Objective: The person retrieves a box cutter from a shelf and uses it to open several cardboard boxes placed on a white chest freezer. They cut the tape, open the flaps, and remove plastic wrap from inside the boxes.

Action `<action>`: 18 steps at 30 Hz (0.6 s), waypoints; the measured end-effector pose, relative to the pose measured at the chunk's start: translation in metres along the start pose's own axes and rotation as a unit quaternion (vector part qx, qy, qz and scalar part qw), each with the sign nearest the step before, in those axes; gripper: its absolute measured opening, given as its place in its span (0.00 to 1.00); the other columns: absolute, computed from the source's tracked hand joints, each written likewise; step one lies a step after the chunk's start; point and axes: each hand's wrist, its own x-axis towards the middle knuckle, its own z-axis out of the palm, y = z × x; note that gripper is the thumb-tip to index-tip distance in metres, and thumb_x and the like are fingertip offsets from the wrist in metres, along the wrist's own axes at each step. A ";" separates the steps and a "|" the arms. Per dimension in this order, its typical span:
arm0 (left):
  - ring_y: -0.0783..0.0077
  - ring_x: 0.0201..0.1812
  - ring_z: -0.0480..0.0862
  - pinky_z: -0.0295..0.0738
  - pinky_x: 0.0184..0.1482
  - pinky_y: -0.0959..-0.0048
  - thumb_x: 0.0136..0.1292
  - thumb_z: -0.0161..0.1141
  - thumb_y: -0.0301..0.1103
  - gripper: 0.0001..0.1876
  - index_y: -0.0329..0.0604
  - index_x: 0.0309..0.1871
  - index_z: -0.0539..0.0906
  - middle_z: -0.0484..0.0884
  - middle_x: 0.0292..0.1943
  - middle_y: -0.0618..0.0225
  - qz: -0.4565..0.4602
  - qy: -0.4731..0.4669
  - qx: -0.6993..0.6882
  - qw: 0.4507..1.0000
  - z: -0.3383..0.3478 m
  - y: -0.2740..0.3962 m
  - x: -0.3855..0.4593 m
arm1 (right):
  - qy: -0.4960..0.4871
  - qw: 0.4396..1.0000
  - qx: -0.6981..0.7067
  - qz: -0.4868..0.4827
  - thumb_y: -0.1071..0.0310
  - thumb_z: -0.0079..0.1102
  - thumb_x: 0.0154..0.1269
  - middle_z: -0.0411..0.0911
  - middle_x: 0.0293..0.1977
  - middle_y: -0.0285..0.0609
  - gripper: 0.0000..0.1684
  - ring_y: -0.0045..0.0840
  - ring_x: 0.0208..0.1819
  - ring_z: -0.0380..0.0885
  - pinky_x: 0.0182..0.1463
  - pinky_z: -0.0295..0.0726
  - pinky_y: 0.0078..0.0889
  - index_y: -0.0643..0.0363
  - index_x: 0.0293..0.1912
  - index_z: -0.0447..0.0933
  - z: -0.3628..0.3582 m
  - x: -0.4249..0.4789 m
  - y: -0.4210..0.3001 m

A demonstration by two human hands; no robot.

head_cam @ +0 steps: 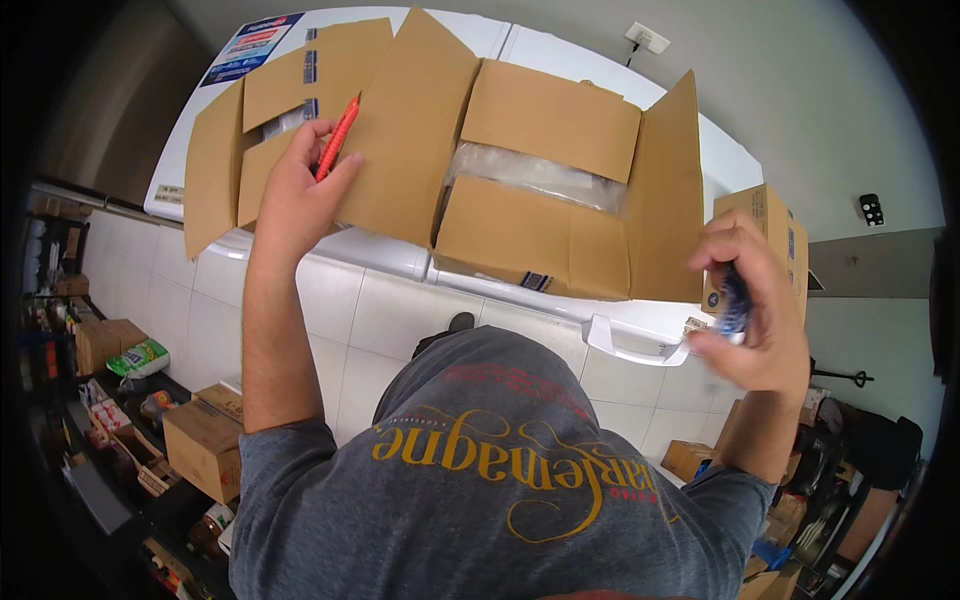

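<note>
My left hand holds a slim red utility knife, tilted up over a cardboard flap. In front of me is a cardboard box with its side flaps raised and clear plastic film showing through the gap. Under and beyond my left hand sits a second cardboard box, its flaps partly spread and strips of printed tape on it. My right hand, blurred, is at the right of the nearer box. Its fingers curl around a crumpled piece of dark blue printed tape.
Both boxes rest on a white chest freezer with a front handle. Closed cardboard boxes stand at its right end. Stocked shelving lines the left side, and a wall outlet is behind the freezer.
</note>
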 end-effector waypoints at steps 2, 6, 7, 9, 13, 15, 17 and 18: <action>0.76 0.44 0.84 0.78 0.49 0.74 0.70 0.67 0.31 0.22 0.35 0.64 0.76 0.87 0.46 0.62 0.003 0.007 -0.022 1.000 0.000 -0.003 -0.018 | 0.010 0.999 0.026 -0.017 0.83 0.58 0.55 0.75 0.52 0.49 0.20 0.32 0.51 0.77 0.50 0.75 0.33 0.61 0.48 0.81 0.020 -0.014 0.000; 0.78 0.43 0.82 0.77 0.46 0.76 0.70 0.68 0.34 0.23 0.36 0.65 0.76 0.86 0.44 0.66 -0.005 0.017 -0.002 1.000 -0.002 -0.013 -0.046 | 0.041 0.971 0.235 0.012 0.84 0.51 0.59 0.75 0.56 0.54 0.14 0.34 0.54 0.81 0.57 0.78 0.39 0.64 0.42 0.80 0.049 -0.049 0.002; 0.79 0.42 0.81 0.76 0.46 0.77 0.70 0.68 0.34 0.23 0.36 0.65 0.76 0.85 0.42 0.67 -0.016 0.018 0.006 1.000 -0.005 -0.011 -0.053 | 0.046 0.961 0.269 0.041 0.82 0.50 0.60 0.76 0.53 0.53 0.11 0.32 0.50 0.81 0.54 0.78 0.35 0.65 0.40 0.79 0.052 -0.058 0.007; 0.81 0.42 0.78 0.73 0.48 0.79 0.71 0.67 0.35 0.23 0.38 0.65 0.76 0.80 0.40 0.73 -0.044 0.026 0.020 0.998 -0.009 -0.001 -0.073 | 0.036 0.944 0.327 0.022 0.77 0.50 0.64 0.77 0.44 0.50 0.07 0.27 0.42 0.78 0.47 0.75 0.29 0.64 0.37 0.78 0.059 -0.074 0.034; 0.83 0.36 0.73 0.69 0.41 0.80 0.70 0.68 0.36 0.20 0.40 0.61 0.79 0.75 0.34 0.78 -0.053 0.040 0.017 0.998 -0.007 -0.007 -0.099 | 0.040 0.932 0.357 0.047 0.60 0.52 0.74 0.67 0.27 0.33 0.15 0.16 0.30 0.62 0.35 0.60 0.19 0.64 0.43 0.78 0.117 -0.111 0.082; 0.82 0.34 0.72 0.68 0.39 0.79 0.70 0.67 0.35 0.16 0.40 0.57 0.82 0.74 0.31 0.78 -0.072 0.053 0.028 0.996 -0.010 -0.015 -0.119 | 0.013 0.935 0.292 0.203 0.64 0.49 0.77 0.66 0.27 0.30 0.15 0.16 0.30 0.64 0.36 0.64 0.20 0.63 0.51 0.79 0.149 -0.119 0.073; 0.82 0.34 0.71 0.67 0.38 0.79 0.70 0.66 0.34 0.15 0.40 0.56 0.83 0.72 0.30 0.79 -0.082 0.039 0.032 0.995 -0.012 -0.020 -0.139 | -0.001 0.932 0.261 0.251 0.69 0.47 0.79 0.66 0.27 0.29 0.16 0.16 0.30 0.65 0.36 0.67 0.21 0.60 0.58 0.79 0.182 -0.121 0.072; 0.82 0.33 0.70 0.67 0.38 0.79 0.70 0.66 0.34 0.14 0.40 0.55 0.83 0.72 0.29 0.79 -0.082 0.029 0.035 0.996 -0.011 -0.022 -0.144 | 0.001 0.928 0.281 0.243 0.70 0.47 0.79 0.67 0.28 0.30 0.17 0.15 0.30 0.66 0.36 0.67 0.21 0.58 0.61 0.78 0.203 -0.126 0.085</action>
